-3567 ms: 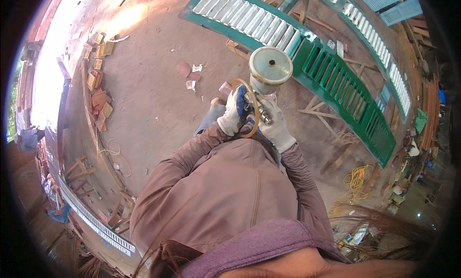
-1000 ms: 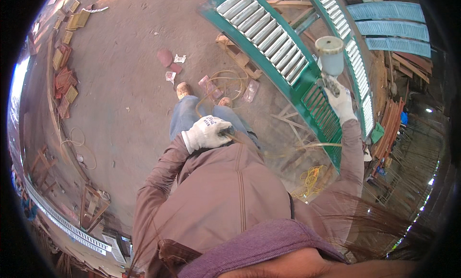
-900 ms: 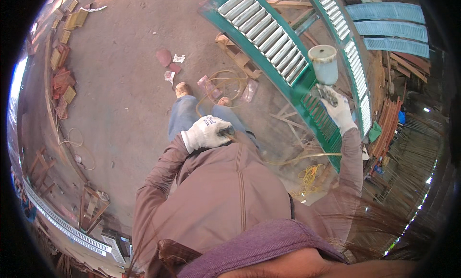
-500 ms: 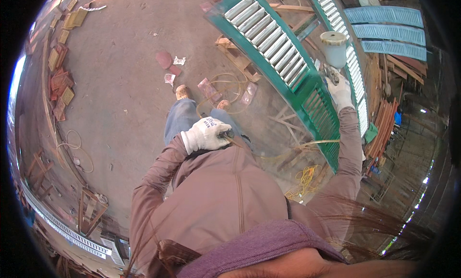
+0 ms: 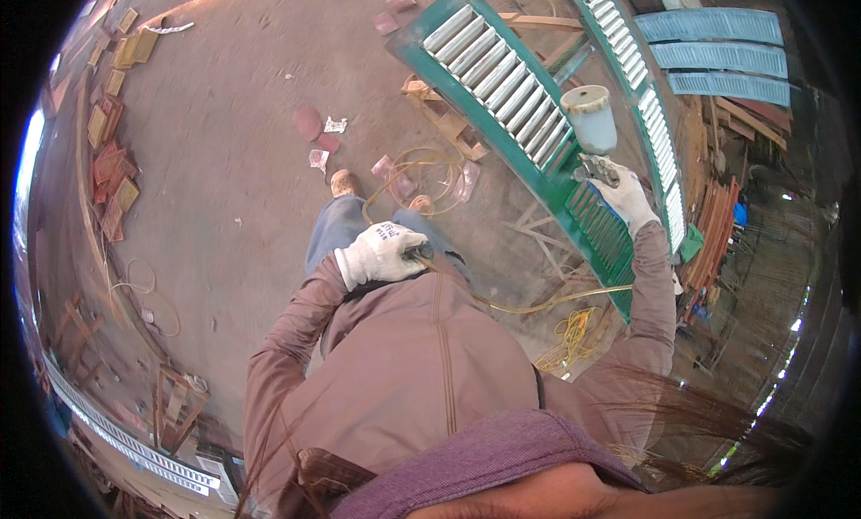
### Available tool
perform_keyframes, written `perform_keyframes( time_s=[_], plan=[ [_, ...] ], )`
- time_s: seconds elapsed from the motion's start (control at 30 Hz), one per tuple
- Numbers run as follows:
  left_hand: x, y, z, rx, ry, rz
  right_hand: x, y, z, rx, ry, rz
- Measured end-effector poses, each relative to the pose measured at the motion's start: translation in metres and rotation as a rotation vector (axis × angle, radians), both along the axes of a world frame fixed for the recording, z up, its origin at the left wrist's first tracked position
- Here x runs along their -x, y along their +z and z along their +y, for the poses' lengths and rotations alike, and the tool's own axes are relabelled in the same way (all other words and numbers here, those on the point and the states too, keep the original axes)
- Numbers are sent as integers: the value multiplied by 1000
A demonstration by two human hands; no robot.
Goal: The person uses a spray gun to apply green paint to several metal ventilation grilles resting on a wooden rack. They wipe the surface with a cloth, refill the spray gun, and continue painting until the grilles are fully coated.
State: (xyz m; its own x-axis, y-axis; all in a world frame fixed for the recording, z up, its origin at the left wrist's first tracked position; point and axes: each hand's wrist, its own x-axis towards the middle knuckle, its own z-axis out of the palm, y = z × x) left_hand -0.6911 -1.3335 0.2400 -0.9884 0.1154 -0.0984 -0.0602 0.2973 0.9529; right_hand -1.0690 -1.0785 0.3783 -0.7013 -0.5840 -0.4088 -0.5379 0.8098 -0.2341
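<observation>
My right hand (image 5: 625, 199), in a white glove, is closed round a spray gun (image 5: 595, 171) with a whitish paint cup (image 5: 590, 124) on top. The gun hangs over a louvered shutter (image 5: 560, 189) whose frame is green; its far slats look white and silvery, its nearer slats green. In front of my waist, my gloved left hand (image 5: 381, 254) is closed round a yellowish air hose (image 5: 429, 266). That hose loops on the floor past my feet and also runs right, toward my right forearm.
A second louvered shutter (image 5: 633, 70) stands just right of the first. Light blue shutters (image 5: 717, 56) lie at the far right, above stacked wooden strips (image 5: 714, 241). Yellow cord (image 5: 574, 335) lies tangled on the floor. Blocks and boards (image 5: 112, 174) line the left side.
My right hand has brought the spray gun left and slightly nearer, from the gap between the shutters to over the green one. My left hand stays at my waist.
</observation>
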Motion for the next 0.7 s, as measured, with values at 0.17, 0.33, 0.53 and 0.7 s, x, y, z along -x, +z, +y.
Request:
perform_keyframes(
  time_s=[0.17, 0.33, 0.53, 0.7],
  plan=[
    [2, 2, 1, 3, 3, 81, 18, -23, -8, -96, 84, 275],
    [-1, 2, -1, 44, -49, 40, 31, -29, -15, -71, -7, 455],
    [-3, -1, -3, 37, -59, 32, 17, -19, -18, -64, 32, 357],
    [-9, -5, -8, -2, -22, 63, -15, 0, -15, 123, -7, 41]
  ],
)
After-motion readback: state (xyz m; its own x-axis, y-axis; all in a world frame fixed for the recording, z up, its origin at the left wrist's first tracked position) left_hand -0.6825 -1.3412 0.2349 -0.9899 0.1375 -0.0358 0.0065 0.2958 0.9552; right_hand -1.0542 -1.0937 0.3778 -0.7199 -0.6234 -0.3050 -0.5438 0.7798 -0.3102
